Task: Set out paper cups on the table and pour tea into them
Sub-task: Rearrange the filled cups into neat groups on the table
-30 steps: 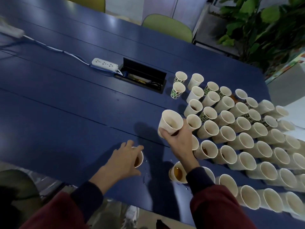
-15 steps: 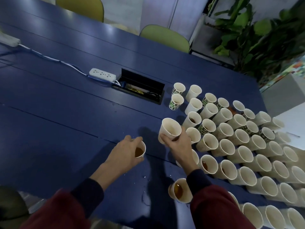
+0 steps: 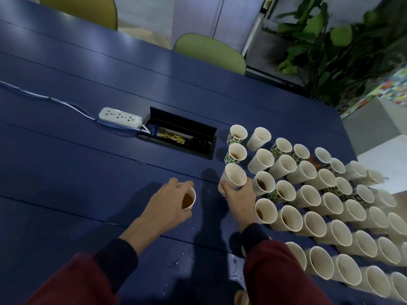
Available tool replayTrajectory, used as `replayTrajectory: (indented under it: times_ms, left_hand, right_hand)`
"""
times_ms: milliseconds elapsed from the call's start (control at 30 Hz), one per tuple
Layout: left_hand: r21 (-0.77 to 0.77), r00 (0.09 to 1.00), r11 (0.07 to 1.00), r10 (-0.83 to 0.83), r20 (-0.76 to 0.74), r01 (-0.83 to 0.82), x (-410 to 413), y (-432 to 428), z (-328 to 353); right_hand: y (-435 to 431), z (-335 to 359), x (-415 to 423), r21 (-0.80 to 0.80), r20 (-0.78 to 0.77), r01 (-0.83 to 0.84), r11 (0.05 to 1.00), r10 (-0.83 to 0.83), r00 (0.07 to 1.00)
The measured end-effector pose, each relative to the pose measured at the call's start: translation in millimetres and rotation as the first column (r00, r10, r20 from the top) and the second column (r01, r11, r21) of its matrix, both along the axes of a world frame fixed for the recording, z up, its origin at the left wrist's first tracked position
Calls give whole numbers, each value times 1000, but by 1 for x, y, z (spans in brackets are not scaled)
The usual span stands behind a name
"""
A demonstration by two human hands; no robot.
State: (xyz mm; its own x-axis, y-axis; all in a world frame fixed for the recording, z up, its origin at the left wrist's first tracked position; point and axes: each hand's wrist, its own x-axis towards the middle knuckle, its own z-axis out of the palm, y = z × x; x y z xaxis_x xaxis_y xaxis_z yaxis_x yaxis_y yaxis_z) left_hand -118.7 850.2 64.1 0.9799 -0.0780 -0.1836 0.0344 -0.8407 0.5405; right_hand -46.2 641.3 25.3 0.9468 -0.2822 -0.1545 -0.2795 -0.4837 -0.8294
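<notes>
Left hand (image 3: 169, 205) is stretching forward, fingers curling over the rim of a tea-filled cup (image 3: 189, 200). Right hand (image 3: 239, 198), just beside, is gripping a white cup (image 3: 234, 177) low on its wall.

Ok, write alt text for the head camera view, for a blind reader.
At a blue table, a person's left hand grips a paper cup of tea while the right hand holds a white paper cup beside rows of paper cups, a few holding tea. A white power strip lies beyond, by an open cable hatch.
</notes>
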Motion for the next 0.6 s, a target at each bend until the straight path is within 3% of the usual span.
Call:
replayTrajectory:
  times_ms: [200, 600]
  left_hand:
    - [-67, 1000, 998, -10, -4, 10, 19, 7, -9]
    - [-102, 999, 995, -12, -30, 9, 32, 3, -18]
  right_hand:
    - [7, -17, 17, 24, 24, 105, 994, -105, 994]
    - [2, -36, 20, 19, 28, 94, 995, -94, 995]
